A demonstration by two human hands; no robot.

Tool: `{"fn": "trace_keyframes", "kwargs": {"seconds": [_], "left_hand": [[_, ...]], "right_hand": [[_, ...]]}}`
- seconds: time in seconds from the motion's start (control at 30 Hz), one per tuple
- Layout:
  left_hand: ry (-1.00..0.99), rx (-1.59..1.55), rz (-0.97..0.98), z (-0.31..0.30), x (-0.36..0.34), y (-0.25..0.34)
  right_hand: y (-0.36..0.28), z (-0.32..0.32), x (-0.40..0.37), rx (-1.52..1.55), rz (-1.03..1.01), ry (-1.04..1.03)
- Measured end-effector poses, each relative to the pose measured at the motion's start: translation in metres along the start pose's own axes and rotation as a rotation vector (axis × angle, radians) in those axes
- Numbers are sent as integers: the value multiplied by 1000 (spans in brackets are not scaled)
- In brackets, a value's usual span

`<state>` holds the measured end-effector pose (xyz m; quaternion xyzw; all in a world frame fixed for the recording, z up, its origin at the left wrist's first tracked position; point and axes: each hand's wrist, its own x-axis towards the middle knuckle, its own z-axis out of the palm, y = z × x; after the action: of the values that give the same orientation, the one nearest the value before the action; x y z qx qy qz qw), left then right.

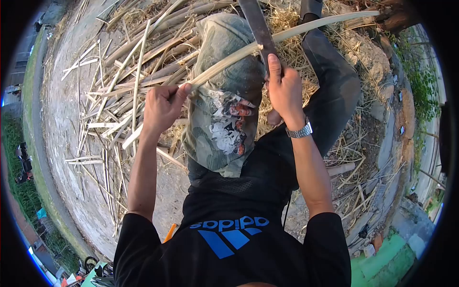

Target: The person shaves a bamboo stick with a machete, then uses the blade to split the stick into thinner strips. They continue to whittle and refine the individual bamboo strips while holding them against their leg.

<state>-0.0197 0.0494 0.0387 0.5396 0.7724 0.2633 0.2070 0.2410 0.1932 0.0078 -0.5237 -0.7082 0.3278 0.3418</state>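
My left hand [165, 106] is closed on the near end of a long, pale bamboo strip [224, 63]. The strip slants up to the right across my lap. In my right hand [285, 91] is the handle end of a machete [256, 24], my thumb lying along it. The dark blade crosses the strip and touches it, where a small raised shaving shows. Under the strip, a camouflage cloth [215, 115] with a printed picture covers my leg. The far tip of the blade runs out of view at the top.
Split bamboo strips [119, 86] lie heaped on the ground at left. Curly shavings [287, 43] surround my legs. A rough stone edge [370, 62] runs along the right, with green plants [420, 81] beyond. An orange object [170, 232] lies beside my left hip.
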Motion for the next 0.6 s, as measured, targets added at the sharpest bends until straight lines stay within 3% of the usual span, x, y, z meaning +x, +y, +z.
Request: {"fn": "trace_keyframes", "kwargs": {"seconds": [0.03, 0.1, 0.23, 0.3, 0.37, 0.47, 0.5, 0.53, 0.6], "left_hand": [[-12, -20, -26, -2, 1, -2], [-29, 11, -32, 0, -2, -3], [-14, -43, -30, 4, 6, -9], [10, -30, 56, 12, 13, -5], [7, -18, 68, 7, 12, 4], [-38, -28, 57, 6, 9, -6], [-39, -34, 38, 4, 6, -6], [-40, -46, 16, 2, 5, -3], [2, -85, 41, 9, 11, -7]], "right_hand": [[1, -6, -1, 131, 89, -110], [-9, -33, 12, 2, 55, -54], [34, -59, 64, 298, 384, 157], [10, -21, 31, 37, 308, -46], [-12, 13, -15, 98, -9, -148], [-16, -11, -6, 108, 8, -135], [-11, -28, 12, -7, 16, -61], [0, -46, 31, 25, 197, 13], [23, -76, 65, 147, 302, 199]]}}
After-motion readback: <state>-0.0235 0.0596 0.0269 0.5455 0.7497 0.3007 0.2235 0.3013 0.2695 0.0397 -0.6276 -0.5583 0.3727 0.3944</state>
